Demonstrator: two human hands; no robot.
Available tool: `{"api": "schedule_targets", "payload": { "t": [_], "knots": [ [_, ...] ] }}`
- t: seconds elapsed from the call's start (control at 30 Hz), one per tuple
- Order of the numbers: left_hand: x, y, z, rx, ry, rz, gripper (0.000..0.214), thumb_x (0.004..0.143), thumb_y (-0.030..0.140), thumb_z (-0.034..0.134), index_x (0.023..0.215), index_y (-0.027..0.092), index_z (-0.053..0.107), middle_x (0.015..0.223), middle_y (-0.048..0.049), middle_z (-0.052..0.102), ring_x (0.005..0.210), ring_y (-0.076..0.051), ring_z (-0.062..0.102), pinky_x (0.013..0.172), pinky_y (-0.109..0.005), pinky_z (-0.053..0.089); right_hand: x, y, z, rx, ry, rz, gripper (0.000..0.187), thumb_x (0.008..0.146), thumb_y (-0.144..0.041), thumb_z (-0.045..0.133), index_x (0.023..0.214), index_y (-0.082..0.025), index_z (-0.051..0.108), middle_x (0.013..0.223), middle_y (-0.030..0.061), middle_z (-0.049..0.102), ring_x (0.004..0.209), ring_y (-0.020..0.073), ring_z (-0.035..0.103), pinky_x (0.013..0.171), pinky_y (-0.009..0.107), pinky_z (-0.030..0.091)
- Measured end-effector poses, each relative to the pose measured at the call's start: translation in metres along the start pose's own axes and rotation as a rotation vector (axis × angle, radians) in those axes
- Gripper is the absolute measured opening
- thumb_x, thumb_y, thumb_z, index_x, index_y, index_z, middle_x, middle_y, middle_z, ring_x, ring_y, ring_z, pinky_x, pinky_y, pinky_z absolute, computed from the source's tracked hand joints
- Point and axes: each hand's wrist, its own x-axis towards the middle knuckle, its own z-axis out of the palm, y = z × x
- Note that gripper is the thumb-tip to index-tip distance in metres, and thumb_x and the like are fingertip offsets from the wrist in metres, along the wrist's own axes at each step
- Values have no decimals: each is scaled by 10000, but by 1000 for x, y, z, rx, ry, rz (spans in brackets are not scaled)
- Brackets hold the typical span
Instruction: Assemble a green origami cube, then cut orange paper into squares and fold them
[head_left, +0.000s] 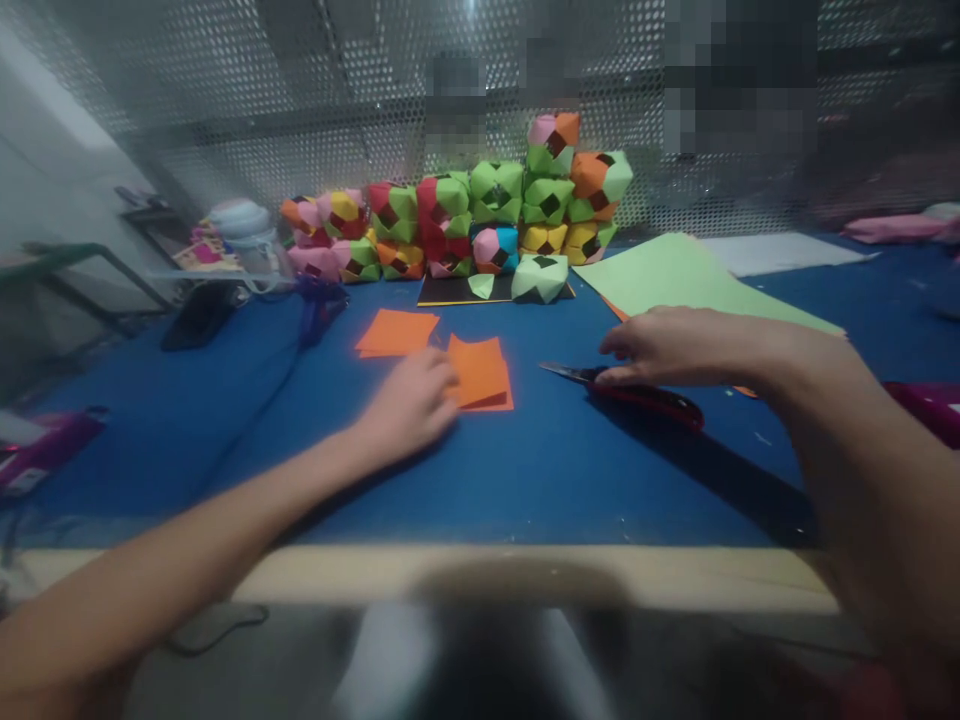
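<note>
My left hand point(411, 402) is closed at the left edge of a small stack of orange paper squares point(484, 372), its fingers curled and slightly blurred. Just behind it on the blue table lie more orange paper squares point(396, 332). To the right, my right hand point(660, 345) hovers over a pair of scissors point(649, 398) with black-and-red handles and a silver tip pointing left. Its thumb is at the scissors, and a gap shows between thumb and fingers. The hand partly hides large light green sheets point(690, 275) behind it.
Folded paper blocks point(496, 192) in several colours are stacked along the back. A pale green paper block point(540, 278) rests on a dark sheet point(442, 291). Left are a blue glue gun point(319, 305) with a cord and a black phone-like object point(199, 315). The table's wooden edge point(525, 578) runs in front.
</note>
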Motion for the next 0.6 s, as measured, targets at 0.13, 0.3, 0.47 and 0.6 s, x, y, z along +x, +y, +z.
{"api": "schedule_targets", "payload": {
  "t": [0.13, 0.3, 0.47, 0.6],
  "knots": [
    [4, -5, 4, -147, 16, -149, 222, 879, 278, 524, 1064, 157, 553, 1133, -122, 615, 1066, -253, 589, 925, -442, 503, 5, -7, -2, -59, -192, 114, 325, 803, -482, 594, 891, -185, 693, 765, 87, 659, 626, 201, 561, 562, 311, 359],
    [6, -13, 10, -358, 9, -222, 309, 858, 270, 552, 1147, 165, 528, 1203, -117, 611, 1055, -228, 626, 925, -441, 524, 15, -9, 5, -51, -206, 50, 209, 794, -308, 540, 832, -165, 687, 704, 72, 621, 582, 179, 514, 551, 311, 351],
    [6, -17, 15, -485, 39, -227, 299, 810, 171, 584, 1108, 163, 566, 1169, -94, 617, 1009, -181, 630, 903, -386, 531, 16, -6, 3, 24, -111, -39, 246, 828, -312, 507, 932, -163, 672, 764, 67, 621, 630, 176, 523, 570, 297, 356],
    [5, -19, 18, -482, 8, -190, 222, 795, 144, 599, 1016, 148, 609, 1074, -75, 619, 960, -163, 615, 880, -357, 525, 12, -17, 1, 64, -82, -45, 253, 835, -310, 504, 953, -168, 677, 786, 66, 630, 632, 166, 526, 570, 283, 346]
  ]
}}
